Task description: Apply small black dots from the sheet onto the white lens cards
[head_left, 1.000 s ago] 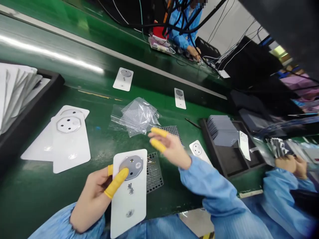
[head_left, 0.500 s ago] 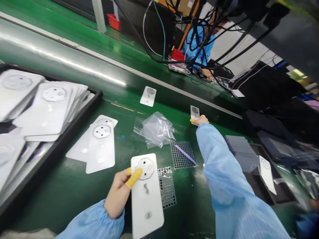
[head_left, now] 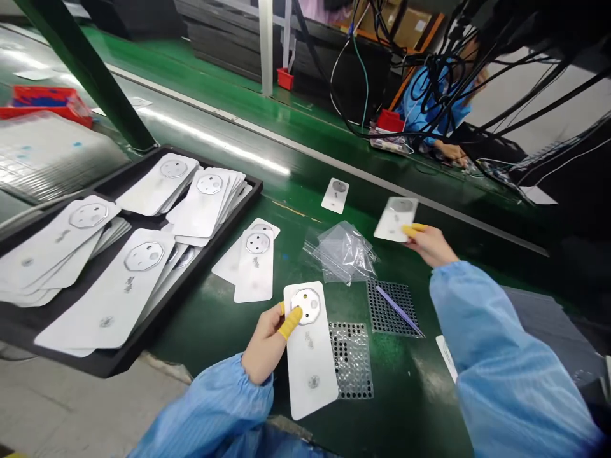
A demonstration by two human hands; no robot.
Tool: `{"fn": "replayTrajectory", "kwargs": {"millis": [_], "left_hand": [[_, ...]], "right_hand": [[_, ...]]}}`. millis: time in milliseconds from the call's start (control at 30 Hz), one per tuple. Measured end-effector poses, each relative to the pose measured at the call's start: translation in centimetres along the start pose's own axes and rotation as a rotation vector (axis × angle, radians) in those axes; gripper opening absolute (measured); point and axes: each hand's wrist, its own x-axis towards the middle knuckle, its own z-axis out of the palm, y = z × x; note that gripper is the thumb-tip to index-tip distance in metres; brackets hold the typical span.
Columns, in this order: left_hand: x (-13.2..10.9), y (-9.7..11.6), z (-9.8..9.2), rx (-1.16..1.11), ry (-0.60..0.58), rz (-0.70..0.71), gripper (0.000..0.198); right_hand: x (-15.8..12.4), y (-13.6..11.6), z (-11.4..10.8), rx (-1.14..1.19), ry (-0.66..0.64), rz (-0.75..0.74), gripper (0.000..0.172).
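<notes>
My left hand [head_left: 270,340], with yellow finger covers, pinches the upper left edge of a white panel [head_left: 311,362] that has an octagonal socket-like part. Farther right, my right hand [head_left: 427,242] grips the lower right corner of another white panel [head_left: 394,222], held above the green bench. Between them lie clear plastic bags [head_left: 341,251]. Below the bags, purple tweezers [head_left: 398,310] rest on a dotted sheet [head_left: 382,318]. A second dotted sheet [head_left: 356,362] is partly behind the left-hand panel. Two overlapping white panels [head_left: 255,277] lie to the left.
A black tray [head_left: 119,362] with stacked white panels fills the left. One white panel [head_left: 334,196] lies near the conveyor edge. Grey sheets [head_left: 548,318] are beyond my right sleeve. Black cables [head_left: 443,95] hang at upper right, before a person in blue [head_left: 420,102].
My right hand has lifted a white panel off the far side of the bench and brought it nearer. My left hand still holds its panel. The view has swung left, showing more of the tray.
</notes>
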Motion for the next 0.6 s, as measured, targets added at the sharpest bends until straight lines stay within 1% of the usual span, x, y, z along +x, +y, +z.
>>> {"fn": "replayTrajectory", "kwargs": {"millis": [33,100,167,233,267,300,333,367,400,433,500,567,600], "left_hand": [[-0.5,0.3,-0.3,0.014,0.005,-0.002,0.047],[-1.3,0.6,-1.0,0.047,0.001,-0.004,0.046],[-1.7,0.8,-2.0,0.085,-0.014,-0.010,0.045],[-1.7,0.9,-3.3,0.154,-0.041,-0.027,0.048],[-1.5,0.9,-3.9,0.206,-0.059,-0.042,0.049],[-1.2,0.9,-4.5,0.270,-0.081,-0.055,0.051],[-0.8,0.9,-5.0,0.341,-0.107,-0.062,0.052],[-0.4,0.8,-5.5,0.418,-0.132,-0.056,0.052],[-0.1,0.6,-6.0,0.500,-0.148,-0.035,0.052],[0.2,0.4,-6.3,0.589,-0.156,0.000,0.050],[0.5,-0.2,-7.0,0.801,-0.149,0.128,0.044],[0.2,-0.9,-7.5,1.022,-0.129,0.338,0.039],[-0.1,-1.2,-7.7,1.116,-0.124,0.455,0.036]], "right_hand": [[-0.9,-0.3,2.0,0.017,-0.122,0.011,0.028],[-3.4,-1.3,6.8,0.045,-0.375,0.011,0.022],[-6.3,-2.8,11.8,0.076,-0.567,-0.036,0.021],[-8.9,-4.3,15.9,0.085,-0.678,-0.098,0.024],[-9.8,-4.9,17.2,0.075,-0.700,-0.127,0.025],[-10.4,-5.4,17.9,0.054,-0.703,-0.152,0.026],[-10.8,-5.5,17.8,0.027,-0.688,-0.178,0.028],[-11.1,-5.4,17.0,-0.008,-0.656,-0.204,0.028],[-11.4,-5.0,15.5,-0.049,-0.608,-0.229,0.028],[-11.6,-4.3,13.5,-0.095,-0.547,-0.250,0.027],[-12.5,-2.4,8.7,-0.203,-0.395,-0.268,0.025],[-13.8,0.0,4.1,-0.319,-0.242,-0.241,0.027],[-14.4,1.2,2.2,-0.379,-0.187,-0.227,0.029]]}}
